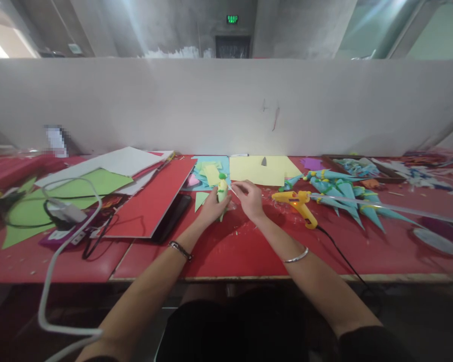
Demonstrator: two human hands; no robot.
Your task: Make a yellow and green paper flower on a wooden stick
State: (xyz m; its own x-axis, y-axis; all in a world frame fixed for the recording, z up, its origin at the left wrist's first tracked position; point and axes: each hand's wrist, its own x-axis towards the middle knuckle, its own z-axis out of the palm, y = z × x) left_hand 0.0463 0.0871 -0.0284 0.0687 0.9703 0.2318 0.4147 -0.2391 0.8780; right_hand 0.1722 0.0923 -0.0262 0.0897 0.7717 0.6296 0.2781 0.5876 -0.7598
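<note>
My left hand point(211, 207) is closed around a small pale yellow-green paper cone figure point(222, 185) with a green pompom at its top and green trim. Just to its right, the fingers of my right hand point(251, 200) are pinched together close to the figure. A tiny whitish bit shows at those fingertips, too small to name. To the right of my right hand lies a yellow glue gun point(296, 202), its orange light on and a long clear glue stick point(347, 201) out of its back. Beyond it rests a pile of teal paper cones point(342, 193) with yellow and green pompoms.
Pale yellow paper sheets point(256, 170) and teal and yellow paper pieces point(202, 168) lie behind my hands. A red board point(147, 201) leans at the left, near a purple power strip point(73, 231) with cables. A tray of scraps point(362, 168) sits back right, before a white partition point(173, 105).
</note>
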